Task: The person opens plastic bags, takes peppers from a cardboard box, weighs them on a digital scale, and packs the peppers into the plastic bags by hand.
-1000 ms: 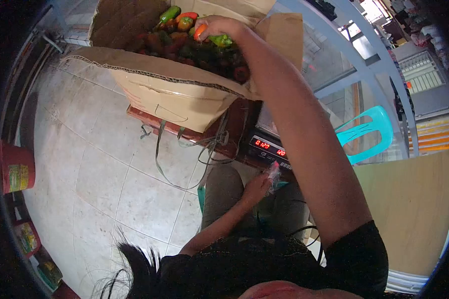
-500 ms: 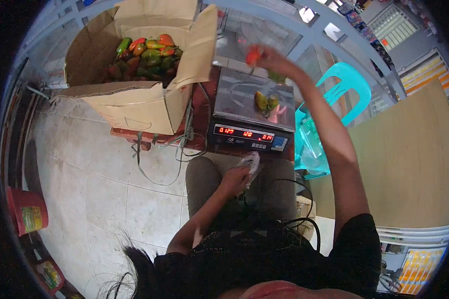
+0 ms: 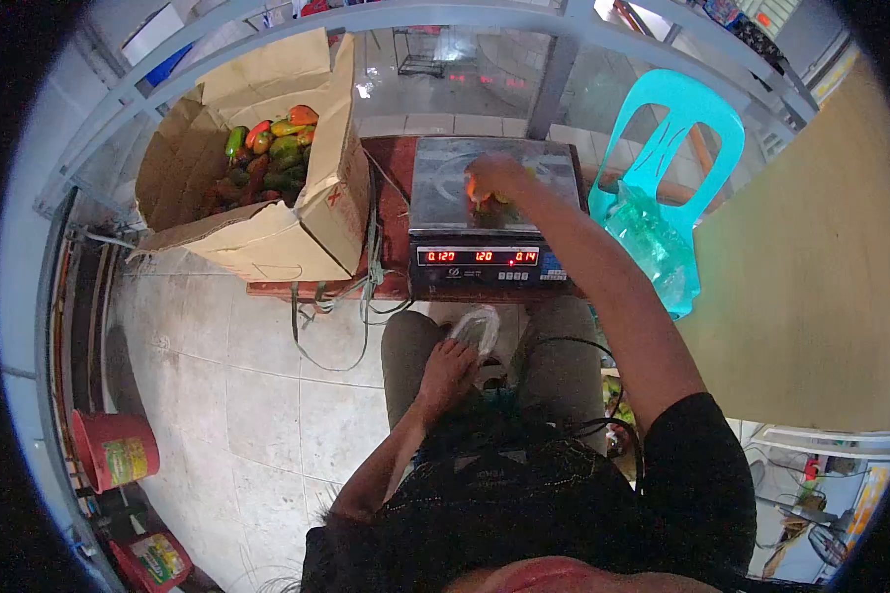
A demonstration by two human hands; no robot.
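My right hand (image 3: 504, 178) is over the metal pan of a digital scale (image 3: 435, 212), its fingers around a red-orange pepper (image 3: 473, 188). Motion blurs the hand, and it partly covers the greenish peppers on the pan. Red digits glow on the scale's display (image 3: 480, 257). Lower down, in front of the scale, my left hand (image 3: 450, 376) is closed on a clear plastic bag (image 3: 480, 328) above my lap. The bag's mouth stands partly open.
A cardboard box (image 3: 267, 242) of red and green peppers (image 3: 277, 153) stands left of the scale on a red bench (image 3: 391, 168). A turquoise chair (image 3: 717, 119) holds plastic bags (image 3: 653, 247) at right, beside a wooden board (image 3: 801, 287). Straps (image 3: 366, 267) dangle at the bench's front.
My right hand has come down and inward from above the pan's far right corner, bringing the red pepper over the pan. My left hand still holds the bag. The camera view has shifted.
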